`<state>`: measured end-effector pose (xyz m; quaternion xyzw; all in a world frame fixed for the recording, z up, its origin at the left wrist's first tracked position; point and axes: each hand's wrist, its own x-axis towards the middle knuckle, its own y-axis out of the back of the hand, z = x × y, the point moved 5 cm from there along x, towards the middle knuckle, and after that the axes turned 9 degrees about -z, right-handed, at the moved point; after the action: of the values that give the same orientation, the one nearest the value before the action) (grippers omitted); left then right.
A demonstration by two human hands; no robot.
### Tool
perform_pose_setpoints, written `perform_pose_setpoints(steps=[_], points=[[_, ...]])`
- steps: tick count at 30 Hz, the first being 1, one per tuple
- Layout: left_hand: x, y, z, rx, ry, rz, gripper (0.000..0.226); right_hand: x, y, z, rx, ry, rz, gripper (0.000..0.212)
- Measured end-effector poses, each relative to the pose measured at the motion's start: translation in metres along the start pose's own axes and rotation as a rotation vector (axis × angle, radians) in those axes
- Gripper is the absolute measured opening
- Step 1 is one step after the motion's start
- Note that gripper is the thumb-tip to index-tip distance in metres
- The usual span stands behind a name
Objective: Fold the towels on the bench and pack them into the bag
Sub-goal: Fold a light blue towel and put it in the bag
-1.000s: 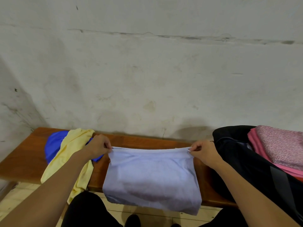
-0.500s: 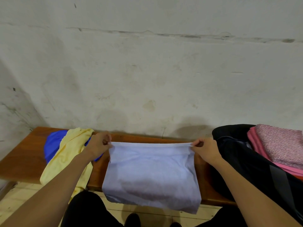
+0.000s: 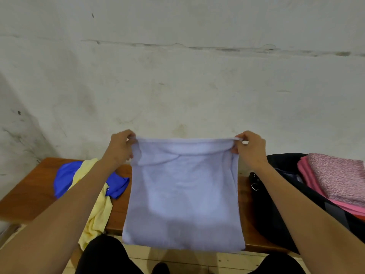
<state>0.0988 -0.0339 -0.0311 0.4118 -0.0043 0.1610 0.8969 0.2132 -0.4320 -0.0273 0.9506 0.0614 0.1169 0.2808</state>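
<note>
Pinching lavender towel [image 3: 183,194] top corners, left hand [image 3: 120,147] and right hand [image 3: 249,150], hanging above bench [image 3: 29,190]. Risking slipped corner, skewed fold; hem brushing floor. Bag [image 3: 276,204] waiting right of bench middle.

both hands [image 3: 119,148] [image 3: 249,148] pinch lavender towel [image 3: 183,196] above bench [image 3: 29,192].
</note>
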Motion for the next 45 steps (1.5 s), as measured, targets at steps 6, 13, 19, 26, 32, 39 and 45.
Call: perform_pose_setpoints(steps=[6,13,19,26,32,39,45], points=[[0.017,0.03,0.028,-0.205,-0.04,0.104,0.008,0.017,0.022,-0.026,0.052,0.058,0.071,0.012],[0.044,0.05,0.056,-0.265,-0.089,0.143,0.009,0.035,0.032,-0.051,0.009,0.13,0.141,0.01],[0.051,0.057,0.056,-0.346,-0.156,0.214,0.015,0.035,0.039,-0.06,0.061,0.186,0.208,0.011],[0.059,0.069,0.073,-0.386,-0.235,0.278,0.013,0.046,0.051,-0.075,0.137,0.228,0.286,0.006],[0.065,0.072,0.066,-0.21,-0.128,0.11,0.023,0.052,0.052,-0.072,0.087,0.195,0.216,0.009],[0.06,0.066,0.052,-0.171,-0.035,0.13,0.015,0.046,0.038,-0.068,0.062,0.117,0.093,0.016],[0.056,0.052,0.043,-0.29,-0.018,-0.155,0.017,0.051,0.039,-0.051,0.018,-0.017,0.013,0.013]])
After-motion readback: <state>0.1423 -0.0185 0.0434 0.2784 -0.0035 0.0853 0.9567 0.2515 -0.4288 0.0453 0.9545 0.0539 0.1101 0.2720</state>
